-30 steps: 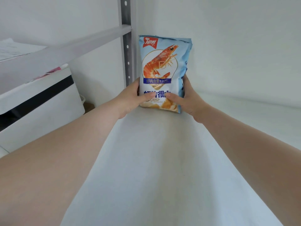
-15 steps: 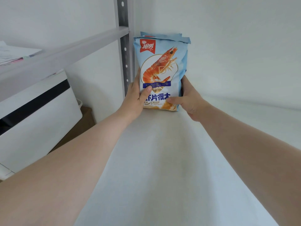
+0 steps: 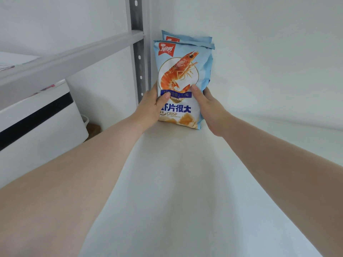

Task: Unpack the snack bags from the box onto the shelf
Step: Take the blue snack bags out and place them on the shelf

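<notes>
Now both hands grip front shrimp-chip bag (image 3: 181, 86) upright at shelf (image 3: 176, 182) back corner, beside post (image 3: 138, 52): left hand (image 3: 151, 106) and right hand (image 3: 207, 106) thumbs pressed on front, fingers wrapped behind. Second bag (image 3: 187, 38) directly behind.

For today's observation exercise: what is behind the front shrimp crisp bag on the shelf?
A second, matching bag stands behind the front bag; only its top edge shows, the rest is covered.

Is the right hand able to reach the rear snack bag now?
Probably not directly: the front bag, held by both hands, covers the rear bag except its top edge. The right hand grips the side.
</notes>
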A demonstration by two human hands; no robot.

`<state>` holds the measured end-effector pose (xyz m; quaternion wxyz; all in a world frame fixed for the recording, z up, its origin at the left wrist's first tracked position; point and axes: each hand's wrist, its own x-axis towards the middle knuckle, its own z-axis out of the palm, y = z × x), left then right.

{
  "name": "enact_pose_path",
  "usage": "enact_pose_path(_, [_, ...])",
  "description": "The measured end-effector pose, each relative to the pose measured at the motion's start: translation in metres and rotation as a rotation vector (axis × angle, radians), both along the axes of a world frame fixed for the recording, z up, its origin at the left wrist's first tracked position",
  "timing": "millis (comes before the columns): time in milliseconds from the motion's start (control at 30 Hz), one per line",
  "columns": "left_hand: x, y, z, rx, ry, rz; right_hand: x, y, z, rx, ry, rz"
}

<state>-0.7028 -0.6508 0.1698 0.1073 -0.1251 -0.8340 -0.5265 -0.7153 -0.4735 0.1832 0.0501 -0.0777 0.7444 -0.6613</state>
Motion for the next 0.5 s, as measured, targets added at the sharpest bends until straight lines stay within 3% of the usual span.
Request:
enact_pose_path(133, [0.005,0.0,0.003,0.021,-0.014,-0.012,0.004,-0.002,-0.001,0.045,0.025,-0.07])
enact_pose_path(333, [0.014,0.011,0.014,0.179,0.032,0.008,0.004,-0.021,0.017,-0.1,0.235,-0.263])
enact_pose_path(500, [0.006,0.016,0.017,0.213,0.005,0.053,0.0,-0.029,0.035,-0.014,0.155,-0.436])
